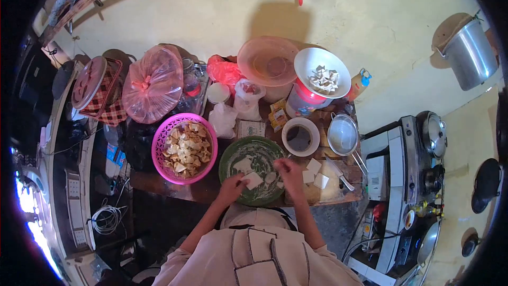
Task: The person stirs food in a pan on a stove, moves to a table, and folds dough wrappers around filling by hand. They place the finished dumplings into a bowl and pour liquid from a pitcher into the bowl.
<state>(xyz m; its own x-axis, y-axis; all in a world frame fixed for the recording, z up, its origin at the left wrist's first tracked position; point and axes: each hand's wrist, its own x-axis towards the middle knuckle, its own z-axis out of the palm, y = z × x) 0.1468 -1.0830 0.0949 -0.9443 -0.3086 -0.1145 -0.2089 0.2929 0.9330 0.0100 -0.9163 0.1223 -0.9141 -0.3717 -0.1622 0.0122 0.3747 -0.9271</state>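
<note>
My left hand (pixel 231 187) holds a square white wrapper (pixel 253 180) by its edge over a green plate (pixel 231 149) smeared with white paste. My right hand (pixel 288 172) is at the plate's right rim, fingers bent together; what they hold, if anything, is too small to make out. Small pale lumps (pixel 270 177) lie on the plate between my hands. Several loose white squares (pixel 320 181) sit on the wooden table to the right, beside a knife (pixel 346 182). A pink basket (pixel 213 151) of folded pieces stands to the left.
A bowl of dark liquid (pixel 300 136) and a strainer (pixel 342 135) stand behind the squares. Further back are a white bowl (pixel 303 63) of pale pieces, a large orange basin (pixel 267 61) and plastic bags (pixel 152 85). A stove (pixel 411 151) is at the right.
</note>
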